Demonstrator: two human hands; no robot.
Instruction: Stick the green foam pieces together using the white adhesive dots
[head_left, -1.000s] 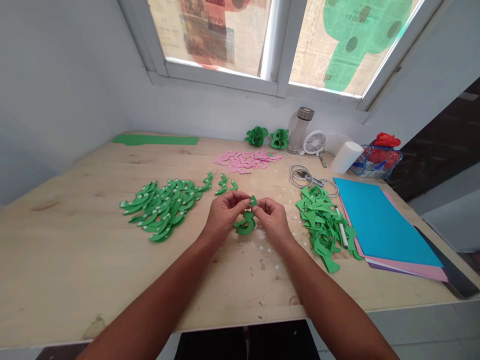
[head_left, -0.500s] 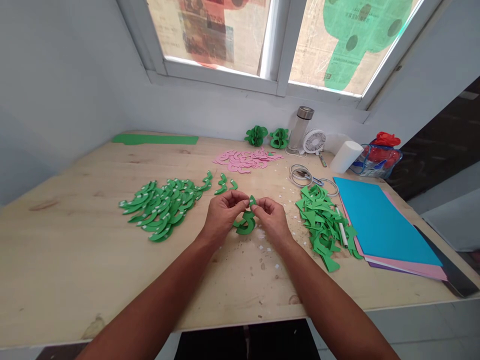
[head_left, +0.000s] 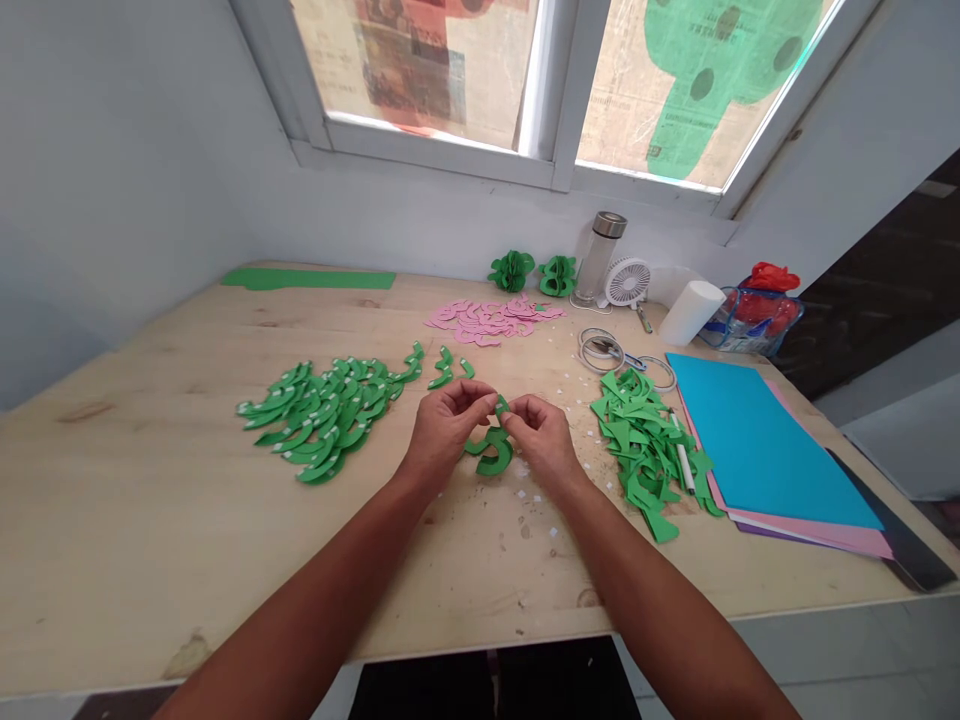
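Green strip (head_left: pixel 502 405) looks light, bendy, prob. best held by edges; L hand (head_left: pixel 448 425) & R hand (head_left: pixel 546 432) nearly closed, pinching it.

Green piece (head_left: pixel 502 405) (partly) behind fingers (head_left: pixel 518 426)

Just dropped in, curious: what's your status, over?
Left grip, right grip: both pinching green paper. Curled green piece just below. White bits scattered nearby; nothing visibly blocking.

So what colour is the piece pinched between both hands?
The pinched piece is green; it shows in the head view, the only one here.
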